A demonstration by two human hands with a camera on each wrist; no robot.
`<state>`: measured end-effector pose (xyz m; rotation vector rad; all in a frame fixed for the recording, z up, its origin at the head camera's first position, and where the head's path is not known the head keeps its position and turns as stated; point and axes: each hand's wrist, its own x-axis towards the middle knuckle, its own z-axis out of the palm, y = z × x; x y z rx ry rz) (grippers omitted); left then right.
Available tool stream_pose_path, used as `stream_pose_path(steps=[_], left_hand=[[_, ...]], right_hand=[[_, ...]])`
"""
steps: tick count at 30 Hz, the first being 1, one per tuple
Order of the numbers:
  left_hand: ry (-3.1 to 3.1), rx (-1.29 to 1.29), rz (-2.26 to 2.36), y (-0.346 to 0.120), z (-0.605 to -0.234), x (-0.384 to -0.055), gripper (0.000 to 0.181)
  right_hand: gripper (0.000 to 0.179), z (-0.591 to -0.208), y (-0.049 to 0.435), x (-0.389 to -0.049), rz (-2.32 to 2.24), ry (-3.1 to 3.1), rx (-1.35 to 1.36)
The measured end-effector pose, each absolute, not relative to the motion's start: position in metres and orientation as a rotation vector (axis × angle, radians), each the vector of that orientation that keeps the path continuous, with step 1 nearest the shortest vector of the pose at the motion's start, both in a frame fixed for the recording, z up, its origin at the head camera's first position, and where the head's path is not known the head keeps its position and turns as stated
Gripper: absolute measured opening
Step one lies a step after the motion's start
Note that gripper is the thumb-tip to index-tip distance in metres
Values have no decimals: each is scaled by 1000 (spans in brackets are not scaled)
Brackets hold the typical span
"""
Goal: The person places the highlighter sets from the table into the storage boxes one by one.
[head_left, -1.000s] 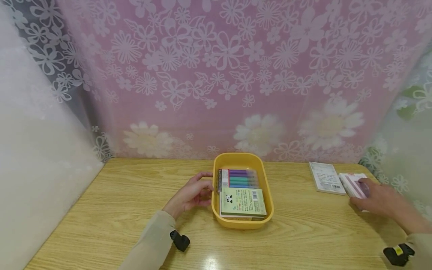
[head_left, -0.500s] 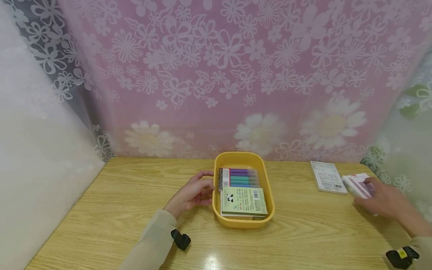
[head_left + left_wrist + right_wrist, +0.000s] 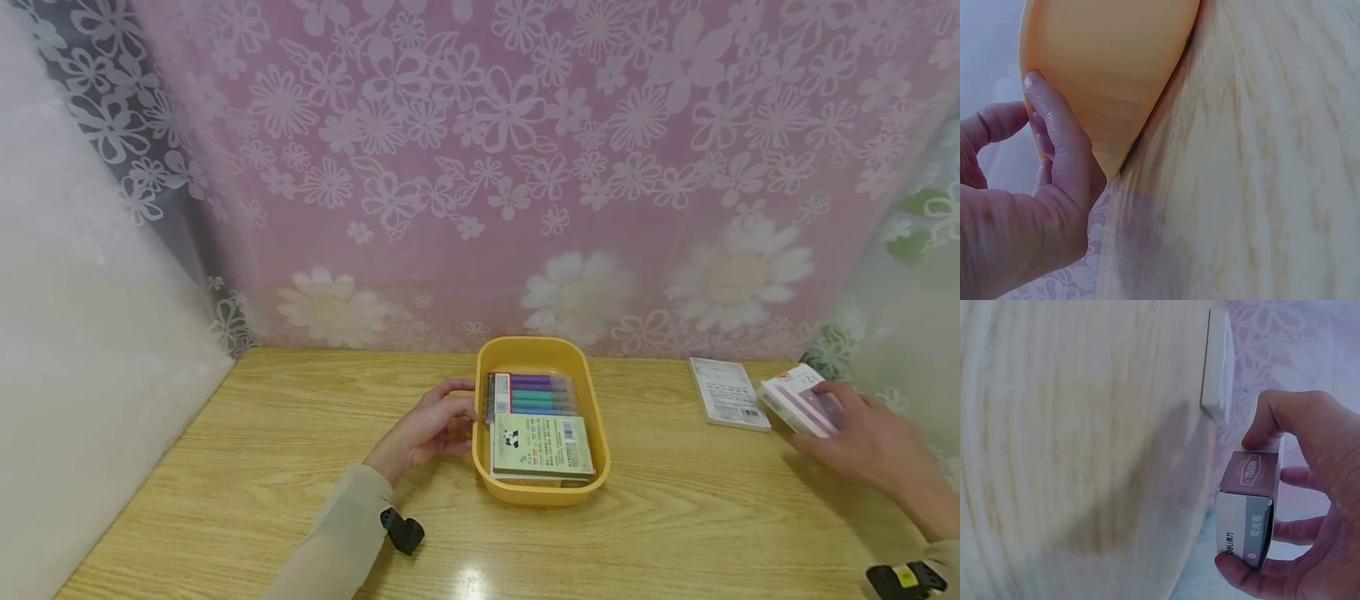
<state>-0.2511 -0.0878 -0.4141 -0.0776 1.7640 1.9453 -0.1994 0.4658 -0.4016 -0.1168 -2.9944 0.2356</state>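
Note:
A yellow tray stands mid-table; in it lie a clear pack of purple, green and blue pens and, in front, a green panda-printed packet on top of other flat items. My left hand pinches the tray's left rim; in the left wrist view fingertips press its outer wall. At the far right my right hand grips a small white and mauve highlighter box, tilted up from the table. The right wrist view shows thumb and fingers around this highlighter box.
A flat white packet with a barcode lies on the wooden table, just left of the highlighter box. A pink flowered curtain hangs along the table's back edge, with pale curtain on both sides.
The right hand has lifted and tilted the highlighter box, moving it slightly to the right. The left hand and the tray keep their places, and the flat white packet stays put.

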Motion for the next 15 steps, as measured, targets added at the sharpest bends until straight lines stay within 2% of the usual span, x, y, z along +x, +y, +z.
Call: stream_pose_path(steps=[15], left_hand=[[1768,-93,1940,-88,-413,-251,52]], right_hand=[[81,-378,413,-196,282,-2890,102]])
